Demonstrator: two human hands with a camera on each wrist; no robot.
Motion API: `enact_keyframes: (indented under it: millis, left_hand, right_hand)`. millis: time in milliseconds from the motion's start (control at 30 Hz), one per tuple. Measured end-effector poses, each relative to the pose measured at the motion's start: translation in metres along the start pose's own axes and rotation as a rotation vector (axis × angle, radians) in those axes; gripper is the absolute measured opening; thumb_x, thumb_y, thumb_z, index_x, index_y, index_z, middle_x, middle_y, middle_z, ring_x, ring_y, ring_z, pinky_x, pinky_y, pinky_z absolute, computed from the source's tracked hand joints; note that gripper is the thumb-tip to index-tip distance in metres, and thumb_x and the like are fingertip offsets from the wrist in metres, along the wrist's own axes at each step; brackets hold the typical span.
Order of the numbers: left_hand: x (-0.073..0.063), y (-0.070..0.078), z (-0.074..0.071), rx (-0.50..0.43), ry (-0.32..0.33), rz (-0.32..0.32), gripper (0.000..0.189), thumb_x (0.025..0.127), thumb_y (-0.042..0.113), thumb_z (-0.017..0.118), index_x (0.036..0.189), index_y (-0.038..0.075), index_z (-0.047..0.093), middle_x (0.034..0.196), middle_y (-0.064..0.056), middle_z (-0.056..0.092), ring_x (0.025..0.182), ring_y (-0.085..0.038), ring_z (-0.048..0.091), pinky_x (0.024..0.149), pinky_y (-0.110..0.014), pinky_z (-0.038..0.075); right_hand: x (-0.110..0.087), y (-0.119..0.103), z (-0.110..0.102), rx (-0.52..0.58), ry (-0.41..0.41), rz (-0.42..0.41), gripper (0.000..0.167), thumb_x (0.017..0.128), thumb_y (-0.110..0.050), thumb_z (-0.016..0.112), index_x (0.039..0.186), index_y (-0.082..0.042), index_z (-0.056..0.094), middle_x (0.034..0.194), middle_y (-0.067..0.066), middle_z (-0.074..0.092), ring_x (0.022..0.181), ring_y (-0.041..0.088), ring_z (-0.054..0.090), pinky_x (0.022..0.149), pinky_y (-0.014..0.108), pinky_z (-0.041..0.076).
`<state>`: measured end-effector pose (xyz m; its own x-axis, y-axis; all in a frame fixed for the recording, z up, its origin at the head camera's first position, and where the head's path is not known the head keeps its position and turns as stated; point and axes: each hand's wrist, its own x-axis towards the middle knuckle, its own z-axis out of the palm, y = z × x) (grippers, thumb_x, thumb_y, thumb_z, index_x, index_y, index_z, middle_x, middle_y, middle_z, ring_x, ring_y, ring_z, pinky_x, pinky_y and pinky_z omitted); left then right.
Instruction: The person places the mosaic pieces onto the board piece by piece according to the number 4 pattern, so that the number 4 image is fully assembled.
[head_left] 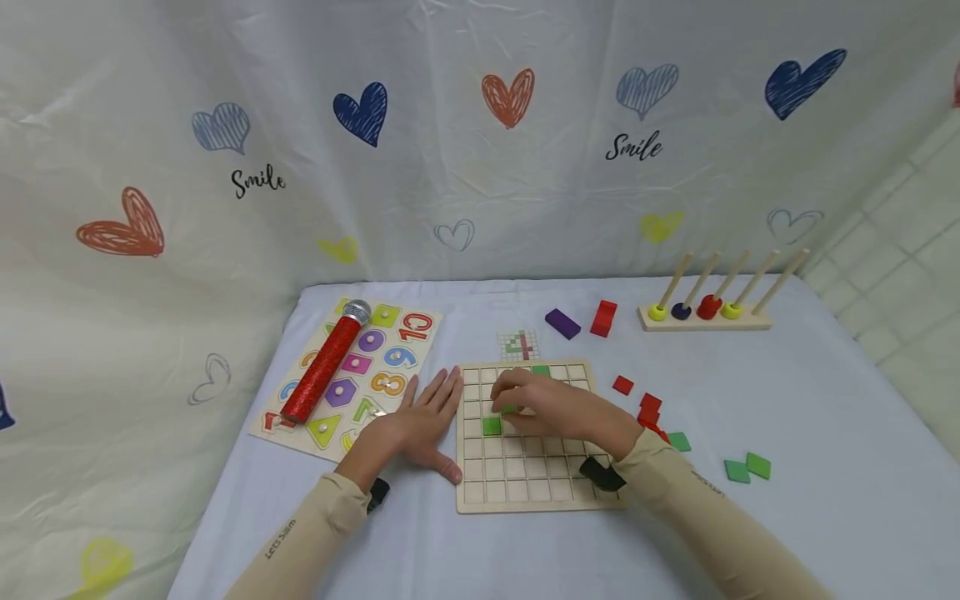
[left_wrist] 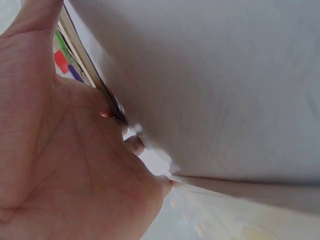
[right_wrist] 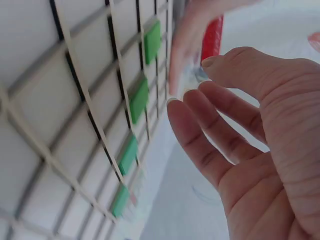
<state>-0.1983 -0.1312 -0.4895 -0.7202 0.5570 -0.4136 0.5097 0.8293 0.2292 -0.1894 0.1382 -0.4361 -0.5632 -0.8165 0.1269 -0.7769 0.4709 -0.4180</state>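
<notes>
A wooden grid board (head_left: 480, 494) lies on the table. In the right wrist view several green square tiles (right_wrist: 139, 100) sit in its cells along a diagonal. My left hand (head_left: 423, 429) rests spread at the board's left edge, thumb and fingers straight beside it. Over the board's upper left part hovers my right hand (head_left: 551, 404), fingers loosely bent. Nothing is between its thumb and fingertips in the right wrist view. One green tile (head_left: 491, 427) shows just below those fingers, and another green tile (head_left: 542, 370) lies at the board's top row, partly hidden.
Left of the board, a red microphone (head_left: 322, 371) lies on a number-and-shape puzzle (head_left: 408, 392). Behind it is a small printed grid card (head_left: 510, 346). Purple block (head_left: 562, 323), red blocks (head_left: 603, 318), loose green tiles (head_left: 737, 472) and a peg stand (head_left: 705, 322) are farther right.
</notes>
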Motion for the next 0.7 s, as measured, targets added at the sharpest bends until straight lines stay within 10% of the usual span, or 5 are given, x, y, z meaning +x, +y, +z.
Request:
enact_keyframes:
  millis: [700]
  left_hand:
    - [0.001, 0.0, 0.002, 0.031, 0.01, 0.002, 0.153, 0.072, 0.082, 0.08, 0.172, 0.009, -0.008, 0.181, -0.007, -0.02, 0.169, -0.031, -0.018, 0.132, -0.066, -0.015]
  right_hand:
    - [-0.061, 0.016, -0.025, 0.003, -0.04, 0.195, 0.029, 0.097, 0.002, 0.074, 0.125, -0.003, 0.077, 0.143, 0.02, 0.069, 0.131, 0.041, 0.067, 0.098, 0.045, 0.063]
